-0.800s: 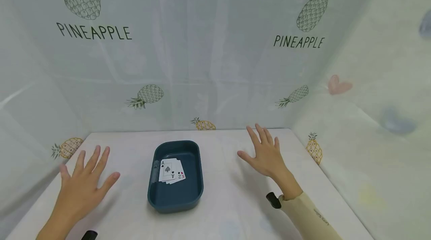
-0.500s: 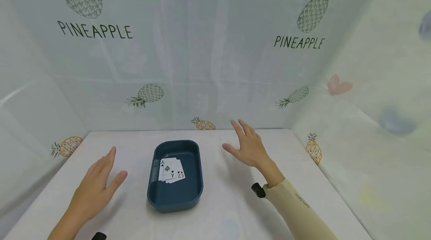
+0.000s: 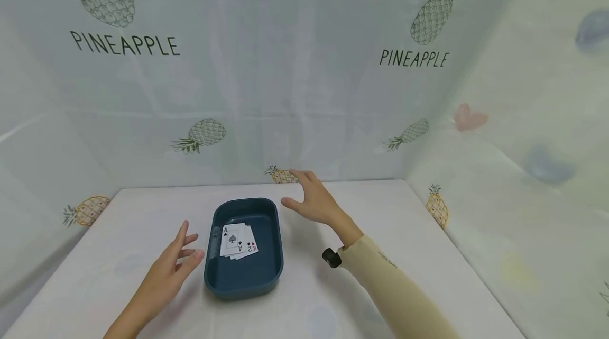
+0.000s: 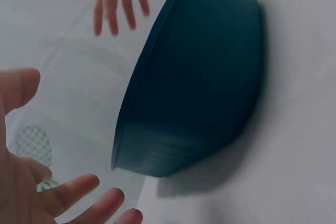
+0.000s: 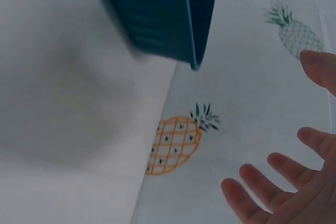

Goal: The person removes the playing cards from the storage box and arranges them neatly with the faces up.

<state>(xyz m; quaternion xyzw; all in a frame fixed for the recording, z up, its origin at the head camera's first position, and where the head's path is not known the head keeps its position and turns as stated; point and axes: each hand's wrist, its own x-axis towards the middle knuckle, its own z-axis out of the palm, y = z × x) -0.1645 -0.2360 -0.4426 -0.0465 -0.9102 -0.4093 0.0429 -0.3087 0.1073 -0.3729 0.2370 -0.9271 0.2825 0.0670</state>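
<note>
— Where does the tray lie from your hands?

— The dark blue tray (image 3: pixel 245 275) stands on the white table (image 3: pixel 390 222) between them, with its long axis running away from you. A few playing cards (image 3: pixel 238 242) lie face up inside it (an ace of spades on top). Your left hand (image 3: pixel 173 267) is just beside the near left wall of the tray; the right hand (image 3: pixel 314 201) is by the far right corner.

— Which hand is nearer, and do they hold something?

— I judge the left one nearer, almost at the rim but not touching. Both hands are empty, fingers straight and spread, palms turned inward to the tray. The left wrist view shows the tray's wall (image 4: pixel 199 77) close to the fingertips (image 4: pixel 79 187).
</note>
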